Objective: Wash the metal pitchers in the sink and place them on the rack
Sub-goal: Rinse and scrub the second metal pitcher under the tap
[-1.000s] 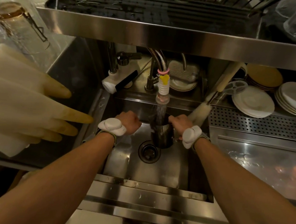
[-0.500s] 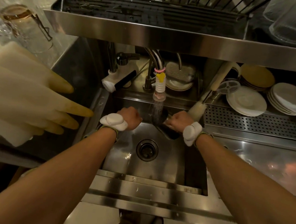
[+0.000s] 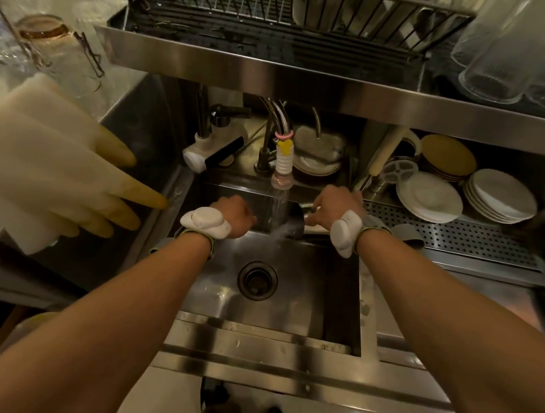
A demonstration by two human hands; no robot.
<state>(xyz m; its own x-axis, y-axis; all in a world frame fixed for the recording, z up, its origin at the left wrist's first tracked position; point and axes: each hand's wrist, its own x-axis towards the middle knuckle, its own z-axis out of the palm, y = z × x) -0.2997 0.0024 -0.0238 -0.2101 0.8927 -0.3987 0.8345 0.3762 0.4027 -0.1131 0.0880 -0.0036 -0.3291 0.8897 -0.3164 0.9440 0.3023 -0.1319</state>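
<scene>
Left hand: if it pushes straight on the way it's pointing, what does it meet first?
The left hand would likely meet the falling water stream first, then the metal pitcher held by the right hand; depth unclear.

The steel counter (image 3: 282, 352) holds a sink (image 3: 287, 312), and its drain (image 3: 257, 280) lies nearer to the person than the fingers (image 3: 312, 214). To the right of the fingers is a perforated board (image 3: 462, 241), and just beyond it stand stacks of plates (image 3: 428, 196). Behind the fingers a sponge (image 3: 318, 144) rests on a dish (image 3: 315, 168). To the left of them rest rubber gloves (image 3: 50, 166). Above the fingers, a shelf (image 3: 278, 75) bears a wire rack (image 3: 285, 6) and glasses (image 3: 501, 62).
</scene>
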